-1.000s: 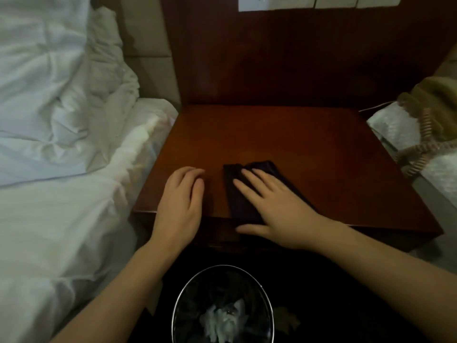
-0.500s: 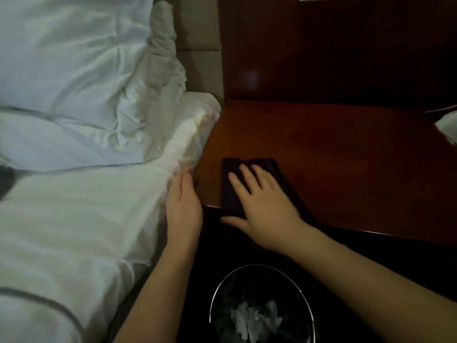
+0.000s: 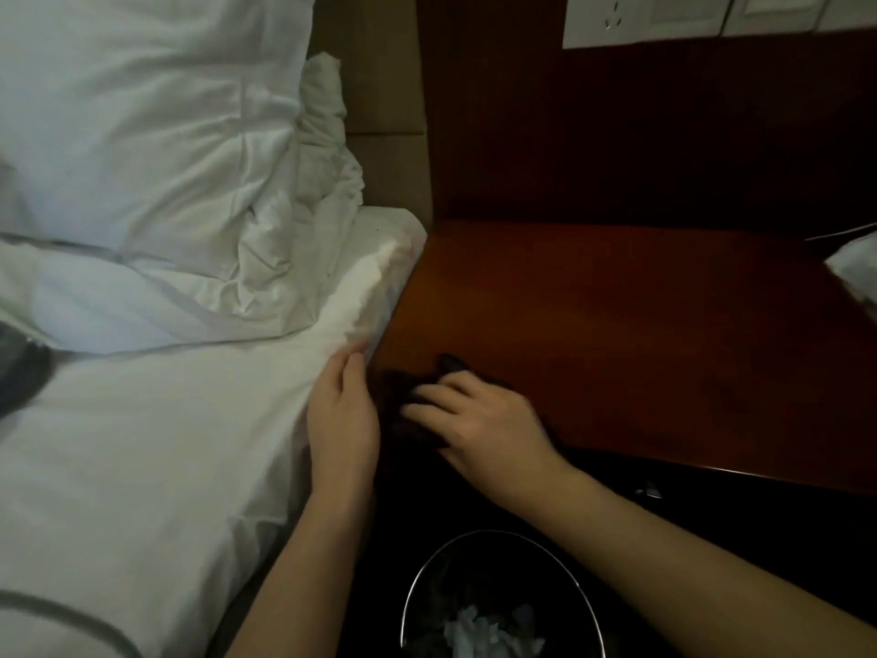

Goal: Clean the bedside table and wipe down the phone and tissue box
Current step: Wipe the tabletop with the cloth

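Right hand: my fingers curl, bunching the dark cloth on the surface.
Left hand: flat, fingers straight, pressing my bed sheet beside it.

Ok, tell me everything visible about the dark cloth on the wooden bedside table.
The dark, near-black cloth looks like soft fabric, bunched rather than flat. It lies at the front left corner of the reddish-brown wooden bedside table. The right hand rests on it, fingers curled into its folds. The left hand lies beside it against the white bedsheet.
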{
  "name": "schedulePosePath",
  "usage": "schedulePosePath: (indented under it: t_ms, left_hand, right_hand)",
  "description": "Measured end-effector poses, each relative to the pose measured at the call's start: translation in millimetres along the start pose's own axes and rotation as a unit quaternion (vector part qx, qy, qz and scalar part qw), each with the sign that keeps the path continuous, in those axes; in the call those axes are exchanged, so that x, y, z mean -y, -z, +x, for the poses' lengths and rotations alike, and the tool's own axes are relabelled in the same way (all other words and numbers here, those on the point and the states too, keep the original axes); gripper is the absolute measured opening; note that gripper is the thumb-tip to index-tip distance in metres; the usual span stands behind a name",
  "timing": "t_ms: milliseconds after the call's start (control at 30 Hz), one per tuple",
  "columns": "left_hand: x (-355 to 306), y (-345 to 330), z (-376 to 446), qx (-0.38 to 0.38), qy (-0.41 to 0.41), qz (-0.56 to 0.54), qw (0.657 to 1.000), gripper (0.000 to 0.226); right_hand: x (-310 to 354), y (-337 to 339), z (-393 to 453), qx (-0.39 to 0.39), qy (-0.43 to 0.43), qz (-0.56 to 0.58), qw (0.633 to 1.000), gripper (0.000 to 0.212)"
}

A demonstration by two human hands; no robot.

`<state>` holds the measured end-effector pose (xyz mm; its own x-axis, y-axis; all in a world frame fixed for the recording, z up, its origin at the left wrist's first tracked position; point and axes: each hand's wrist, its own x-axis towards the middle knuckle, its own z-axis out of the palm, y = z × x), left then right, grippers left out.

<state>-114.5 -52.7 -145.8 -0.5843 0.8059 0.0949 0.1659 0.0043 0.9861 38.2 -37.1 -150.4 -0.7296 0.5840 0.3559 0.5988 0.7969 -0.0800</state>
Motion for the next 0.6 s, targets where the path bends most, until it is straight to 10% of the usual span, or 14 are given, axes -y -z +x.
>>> schedulePosePath:
  t_ms: [100, 333, 500, 600]
  left_hand:
    - [-17, -3, -10, 0.041, -0.055, 0.007, 0.998, 0.025]
    - [-50, -39, -36, 0.409, 0.002, -0.094, 0.908, 0.037]
    - [-33, -58, -31, 0.316, -0.036, -0.031, 0.948, 0.024]
    - [-28, -67, -24, 0.273, -0.033, 0.014, 0.961, 0.021]
  right_hand:
    - [-27, 36, -22, 0.021, -0.049, 0.022, 0.998, 0.033]
    - [-54, 96, -19, 0.024, -0.242, 0.289, 0.926, 0.027]
    - [-68, 91, -42, 0.041, -0.34, 0.41, 0.845, 0.047]
    - [-56, 77, -56, -0.013, -0.293, 0.176, 0.94, 0.057]
